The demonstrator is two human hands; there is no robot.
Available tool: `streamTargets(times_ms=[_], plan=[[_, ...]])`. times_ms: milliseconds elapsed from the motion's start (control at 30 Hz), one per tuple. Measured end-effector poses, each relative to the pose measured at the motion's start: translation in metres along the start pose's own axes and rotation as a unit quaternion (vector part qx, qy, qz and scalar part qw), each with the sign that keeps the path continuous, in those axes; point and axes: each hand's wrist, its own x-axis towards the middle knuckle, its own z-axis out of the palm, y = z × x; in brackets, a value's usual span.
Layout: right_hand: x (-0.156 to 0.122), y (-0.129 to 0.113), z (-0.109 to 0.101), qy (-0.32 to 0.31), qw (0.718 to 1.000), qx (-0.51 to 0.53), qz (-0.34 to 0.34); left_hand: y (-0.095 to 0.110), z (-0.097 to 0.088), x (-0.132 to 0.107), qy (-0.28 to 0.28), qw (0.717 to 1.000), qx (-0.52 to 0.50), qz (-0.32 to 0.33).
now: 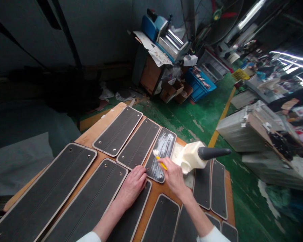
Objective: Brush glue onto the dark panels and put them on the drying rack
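My right hand (173,176) grips a small brush (162,164) with a yellow handle. Its white-loaded bristles touch a dark panel (155,168) with a pale border. White streaks cover much of that panel. My left hand (134,185) lies on the board with fingers lightly bent, the fingertips at the panel's lower left edge. Just right of the brushed panel lies a cream-coloured bottle (194,155) with a long black nozzle (214,153), on its side, next to a whitish smeared patch. Several similar dark panels (118,131) with metal studs surround my hands.
The panels lie on a brown board (86,136). Beyond it are a green floor (192,121), a roller machine (171,42) on a cabinet, cardboard boxes (171,90) and a blue crate (199,85). Cluttered worktables (247,126) stand at the right.
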Motion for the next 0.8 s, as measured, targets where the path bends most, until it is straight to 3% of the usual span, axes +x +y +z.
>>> streamTargets(times_ms=[100,267,400,500,633,800], plan=[[-0.019,-0.015,-0.011,-0.037,0.997,0.07,0.013,0.001,-0.002,0.001,-0.008,1.0,-0.004,-0.006],[-0.001,-0.001,-0.014,0.056,0.991,0.101,0.064,0.001,-0.001,0.001,-0.011,1.0,-0.005,-0.008],[-0.014,-0.013,-0.007,-0.013,0.995,0.091,0.046,0.0,0.0,0.001,-0.009,1.0,-0.017,-0.014],[-0.02,-0.026,-0.013,-0.034,0.988,0.138,0.056,0.0,0.0,0.0,-0.009,1.0,-0.019,-0.012],[0.019,-0.017,-0.025,0.045,0.984,0.158,0.072,0.002,-0.006,0.0,0.0,1.0,-0.002,-0.001],[0.095,0.009,-0.023,0.152,0.988,0.022,0.016,-0.017,-0.028,-0.004,0.038,0.996,0.066,-0.051]])
